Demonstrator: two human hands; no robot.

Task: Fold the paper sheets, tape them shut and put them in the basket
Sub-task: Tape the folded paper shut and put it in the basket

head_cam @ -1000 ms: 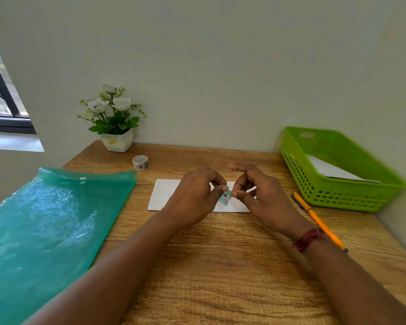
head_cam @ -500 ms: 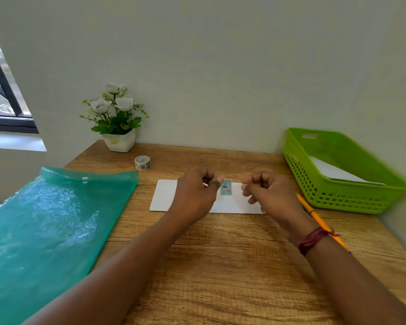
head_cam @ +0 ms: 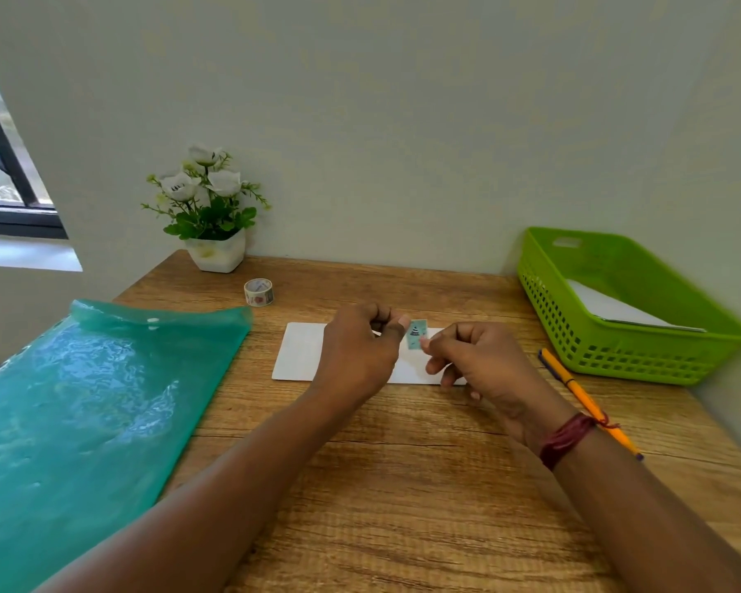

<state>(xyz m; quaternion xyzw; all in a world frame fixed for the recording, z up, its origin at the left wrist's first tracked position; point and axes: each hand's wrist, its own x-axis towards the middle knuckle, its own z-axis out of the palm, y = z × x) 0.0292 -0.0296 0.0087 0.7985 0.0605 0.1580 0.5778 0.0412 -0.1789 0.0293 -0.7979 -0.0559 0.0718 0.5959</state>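
- Wooden desk point(head_cam: 403, 485) against a pale wall is seen from above, and the work is done near its middle.
- A small teal piece of tape point(head_cam: 416, 334) is pinched at its upper left edge by the thumb and curled fingers of the left hand point(head_cam: 356, 357). Its lower right corner is pinched by the fingertips point(head_cam: 428, 345) of the right hand point(head_cam: 480, 361). Both hands are closed narrowly on it, and nothing else is held.
- The tape is held over the folded paper sheet point(head_cam: 300, 353), which lies flat on the desk under both hands. Whether the tape touches the paper cannot be told.
- The step in hand is judged to be the taping. To do it well, the piece should be stretched between the two pinches, centred across the loose edge, laid down from one end and rubbed flat, so that no wrinkle is made.
- The loose edge is hidden by the hands, so its place should be checked before pressing.
- Further out, a tape roll point(head_cam: 258, 291) stands behind the sheet, near a potted plant point(head_cam: 217, 250). A green folder point(head_cam: 82, 400) lies at the left and an orange pen point(head_cam: 574, 387) at the right.
- The green basket point(head_cam: 617, 357) stands at the far right, well apart from the sheet. One white sheet point(head_cam: 612, 310) is already lying in it.
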